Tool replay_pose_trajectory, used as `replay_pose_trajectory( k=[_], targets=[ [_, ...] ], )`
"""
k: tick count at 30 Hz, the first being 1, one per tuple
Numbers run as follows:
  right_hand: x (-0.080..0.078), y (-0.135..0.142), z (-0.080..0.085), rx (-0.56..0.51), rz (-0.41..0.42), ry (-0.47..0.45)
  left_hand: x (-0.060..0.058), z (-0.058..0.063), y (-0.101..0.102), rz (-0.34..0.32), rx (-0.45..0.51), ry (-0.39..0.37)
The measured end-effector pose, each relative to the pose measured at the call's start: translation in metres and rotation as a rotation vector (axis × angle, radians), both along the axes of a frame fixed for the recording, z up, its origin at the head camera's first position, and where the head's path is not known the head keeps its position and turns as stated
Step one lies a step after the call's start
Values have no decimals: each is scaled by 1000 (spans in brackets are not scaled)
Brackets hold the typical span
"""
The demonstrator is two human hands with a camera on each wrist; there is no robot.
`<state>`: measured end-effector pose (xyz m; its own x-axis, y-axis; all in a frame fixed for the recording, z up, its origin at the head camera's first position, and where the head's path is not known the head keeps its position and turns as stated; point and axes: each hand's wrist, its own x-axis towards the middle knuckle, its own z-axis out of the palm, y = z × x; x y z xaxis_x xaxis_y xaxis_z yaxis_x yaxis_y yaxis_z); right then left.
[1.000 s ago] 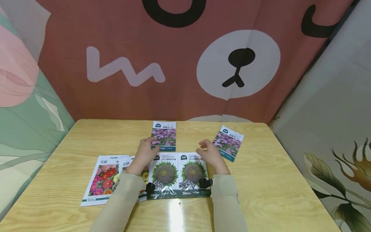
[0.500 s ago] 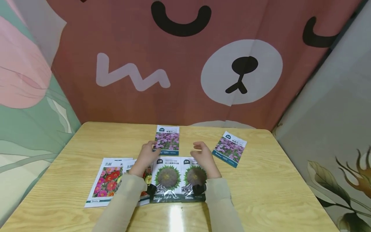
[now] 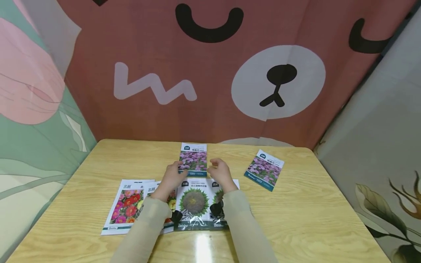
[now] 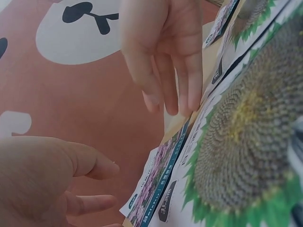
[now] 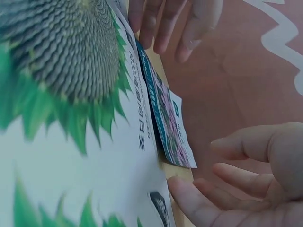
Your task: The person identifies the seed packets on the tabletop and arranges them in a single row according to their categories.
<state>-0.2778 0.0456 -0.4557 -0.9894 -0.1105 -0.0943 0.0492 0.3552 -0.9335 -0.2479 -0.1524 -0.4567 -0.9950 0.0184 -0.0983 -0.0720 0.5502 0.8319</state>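
Observation:
A packet with purple flowers (image 3: 193, 160) lies straight at the table's far side, between both hands. My left hand (image 3: 171, 179) is at its lower left corner, fingers loosely bent, the thumb over the lower edge. Beside the lower right corner, my right hand (image 3: 221, 174) has relaxed fingers and grips nothing. The left wrist view shows the left hand (image 4: 42, 182) with thumb and fingers apart, nothing between them. Below the hands lie two sunflower packets (image 3: 194, 204) side by side; the right forearm partly covers the right one. Whether any fingertip touches the purple packet is hard to tell.
A second purple flower packet (image 3: 264, 170) lies tilted at the right. On the left, two packets with red and pink flowers (image 3: 123, 208) overlap, one partly hidden by the left arm. A bear-print cloth (image 3: 210, 109) stands behind the wooden table (image 3: 306, 212).
My right hand has moved left, from beside the tilted purple packet to the right edge of the straight one. The left hand stays by its left edge. The head view has shifted slightly.

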Motion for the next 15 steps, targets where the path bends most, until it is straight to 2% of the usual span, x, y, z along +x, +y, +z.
replay_pose_trajectory(
  k=[9,15],
  targets=[
    [-7,-6,-6,44,-6,-31,1,0,0,-17,32,5],
    [-11,-6,-8,22,-21,-40,0,2,0,-24,81,17]
  ],
)
